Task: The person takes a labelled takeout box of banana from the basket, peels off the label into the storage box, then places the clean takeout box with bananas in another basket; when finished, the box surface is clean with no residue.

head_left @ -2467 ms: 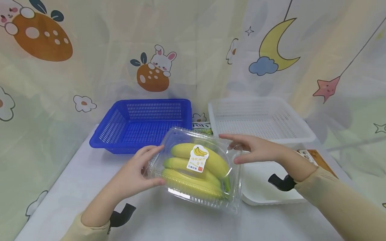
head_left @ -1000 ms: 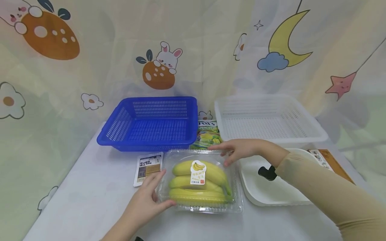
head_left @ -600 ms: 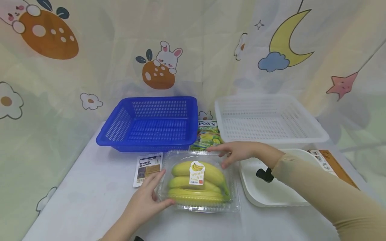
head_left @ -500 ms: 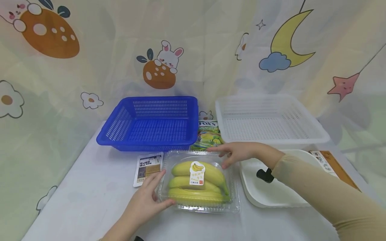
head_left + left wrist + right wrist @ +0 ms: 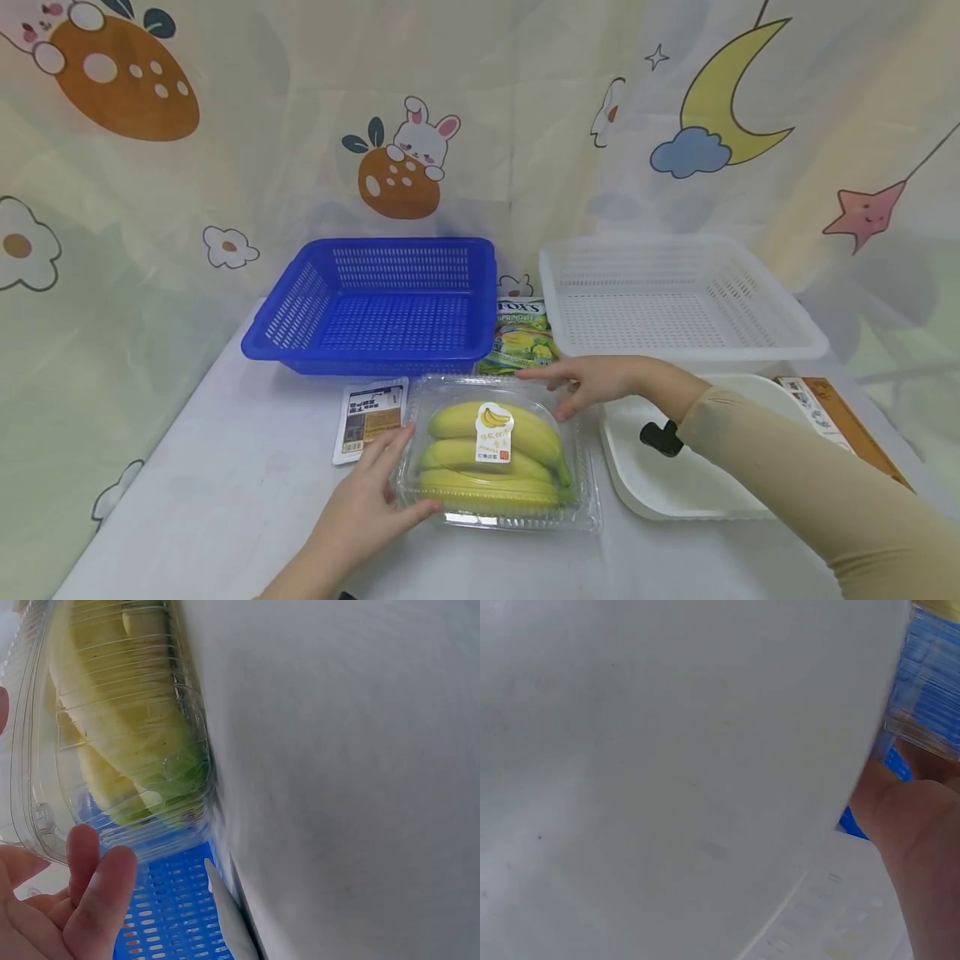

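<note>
As the left hand (image 5: 360, 508) grasped its left edge, the banana box (image 5: 517, 522) lay flat.
The right hand (image 5: 600, 380) gripped its far-right corner.

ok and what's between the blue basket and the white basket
In the head view, a green packet marked FOX'S lies between the blue basket and the white basket.

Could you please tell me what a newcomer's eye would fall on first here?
Probably the yellow bananas in the clear box, front and centre on the white table, between the left hand and right hand. Next, perhaps, the vivid blue basket behind it, left of the white basket.
</note>
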`<state>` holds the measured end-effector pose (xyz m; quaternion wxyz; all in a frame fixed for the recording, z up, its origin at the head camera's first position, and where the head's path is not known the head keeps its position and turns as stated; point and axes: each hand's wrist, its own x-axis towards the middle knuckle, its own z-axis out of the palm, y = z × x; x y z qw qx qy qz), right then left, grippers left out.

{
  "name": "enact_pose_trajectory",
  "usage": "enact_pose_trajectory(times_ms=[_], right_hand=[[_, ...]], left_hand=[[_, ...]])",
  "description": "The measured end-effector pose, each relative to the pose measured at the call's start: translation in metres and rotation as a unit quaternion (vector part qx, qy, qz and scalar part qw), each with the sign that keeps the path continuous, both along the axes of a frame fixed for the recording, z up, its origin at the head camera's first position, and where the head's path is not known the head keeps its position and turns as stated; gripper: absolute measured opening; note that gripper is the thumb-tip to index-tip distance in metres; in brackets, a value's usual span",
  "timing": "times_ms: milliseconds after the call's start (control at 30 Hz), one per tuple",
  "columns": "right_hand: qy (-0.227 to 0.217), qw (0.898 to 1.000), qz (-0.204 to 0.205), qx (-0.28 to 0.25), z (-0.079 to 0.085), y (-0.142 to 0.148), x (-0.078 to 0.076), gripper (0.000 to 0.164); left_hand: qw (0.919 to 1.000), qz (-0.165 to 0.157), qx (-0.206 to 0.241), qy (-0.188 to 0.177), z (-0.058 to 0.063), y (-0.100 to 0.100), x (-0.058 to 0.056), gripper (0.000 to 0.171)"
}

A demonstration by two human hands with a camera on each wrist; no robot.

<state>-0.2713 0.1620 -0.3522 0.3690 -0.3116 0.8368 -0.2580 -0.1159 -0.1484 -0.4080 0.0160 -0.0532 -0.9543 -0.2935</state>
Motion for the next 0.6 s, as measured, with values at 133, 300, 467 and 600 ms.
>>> enact_pose_trajectory(times_ms=[133, 300, 467, 600], right_hand=[[-0.004, 1.0, 0.002, -0.003, 0.0, 0.0, 0.0, 0.073], [0.01, 1.0, 0.009, -0.006, 0.002, 0.001, 0.002, 0.072], [0.036, 0.999, 0.018, -0.011, 0.006, 0.005, 0.009, 0.072], [0.066, 0.998, 0.012, -0.003, 0.008, 0.011, 0.016, 0.066]], left_hand=[[1.0, -0.001, -0.004, -0.001, 0.001, 0.001, 0.001, 0.094], [0.9997, -0.004, -0.024, 0.008, 0.001, 0.001, 0.002, 0.094], [0.9967, -0.014, -0.062, 0.051, -0.001, 0.001, 0.002, 0.093], [0.9903, -0.029, -0.085, 0.106, -0.003, -0.001, 0.001, 0.093]])
